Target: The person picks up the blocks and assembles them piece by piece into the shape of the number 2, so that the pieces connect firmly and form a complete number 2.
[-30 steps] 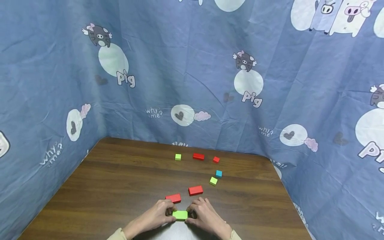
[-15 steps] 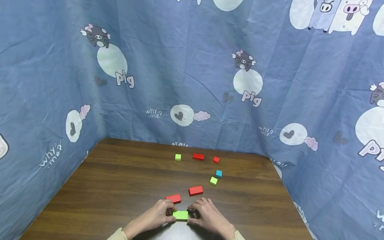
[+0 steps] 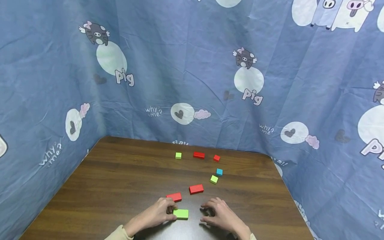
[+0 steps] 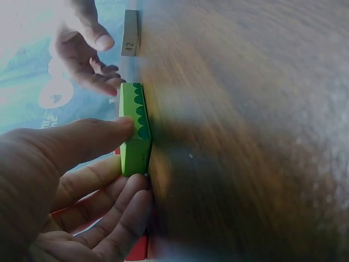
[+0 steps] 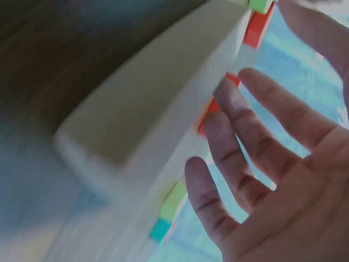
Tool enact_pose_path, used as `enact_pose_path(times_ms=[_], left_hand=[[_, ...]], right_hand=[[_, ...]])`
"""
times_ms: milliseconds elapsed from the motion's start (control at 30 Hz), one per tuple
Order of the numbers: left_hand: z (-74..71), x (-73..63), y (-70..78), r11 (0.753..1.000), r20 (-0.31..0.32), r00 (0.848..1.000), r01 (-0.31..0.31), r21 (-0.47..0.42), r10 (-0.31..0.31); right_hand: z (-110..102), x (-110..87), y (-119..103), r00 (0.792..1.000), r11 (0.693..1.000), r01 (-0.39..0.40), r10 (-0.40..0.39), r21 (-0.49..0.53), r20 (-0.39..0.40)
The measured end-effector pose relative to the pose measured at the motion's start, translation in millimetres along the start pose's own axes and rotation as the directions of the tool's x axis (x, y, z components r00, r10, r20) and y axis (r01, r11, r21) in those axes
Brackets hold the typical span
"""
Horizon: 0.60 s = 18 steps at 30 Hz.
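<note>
A bright green rectangular block point(image 3: 181, 214) lies flat near the front of the wooden table. My left hand point(image 3: 157, 213) pinches its left end, and the left wrist view shows the thumb on the scalloped dark-green face of the green block point(image 4: 134, 155). To the right, apart from that block, my right hand point(image 3: 222, 215) has loosely bent fingers with nothing between them. Close beside the right fingers stands a pale block point(image 5: 147, 98), large in the right wrist view; in the left wrist view the pale block point(image 4: 130, 34) bears a mark like "42". The head view does not show it.
Just behind the left fingers lies a red block point(image 3: 174, 197), with another red block point(image 3: 196, 189) to its right. Farther back are small green point(image 3: 214, 179) and blue point(image 3: 219, 172) cubes. Another green cube point(image 3: 178, 155), a red bar point(image 3: 199, 155) and a red cube point(image 3: 216, 158) lie near the back edge.
My right hand has let go of the green block's right end and moved off to the right. The left hand still holds the left end, and the block stays in place.
</note>
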<state>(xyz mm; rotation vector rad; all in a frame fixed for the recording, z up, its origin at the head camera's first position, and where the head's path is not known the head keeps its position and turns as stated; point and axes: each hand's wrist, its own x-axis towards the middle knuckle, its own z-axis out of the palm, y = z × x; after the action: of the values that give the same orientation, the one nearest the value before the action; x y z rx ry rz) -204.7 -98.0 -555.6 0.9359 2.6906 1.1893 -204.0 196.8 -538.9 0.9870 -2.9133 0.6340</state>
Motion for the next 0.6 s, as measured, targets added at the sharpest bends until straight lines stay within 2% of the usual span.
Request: enact_pose_path(times_ms=[167, 333, 600], left_hand=[[-0.4, 0.9, -0.7, 1.000, 0.006, 1.000, 0.011, 0.003, -0.011], [-0.6, 1.3, -1.5, 1.000, 0.009, 1.000, 0.018, 0.005, -0.018], [-1.5, 2.8, 0.4, 1.000, 0.026, 0.999, 0.023, 0.000, -0.023]], right_hand=[[-8.3, -12.3, 9.4, 1.000, 1.000, -0.005, 0.005, 0.026, -0.005], [-17.3, -20.8, 15.4, 0.999, 1.000, -0.025, 0.024, 0.017, 0.025], [-28.7, -29.2, 21.8, 0.984, 0.992, -0.122, 0.116, 0.041, 0.132]])
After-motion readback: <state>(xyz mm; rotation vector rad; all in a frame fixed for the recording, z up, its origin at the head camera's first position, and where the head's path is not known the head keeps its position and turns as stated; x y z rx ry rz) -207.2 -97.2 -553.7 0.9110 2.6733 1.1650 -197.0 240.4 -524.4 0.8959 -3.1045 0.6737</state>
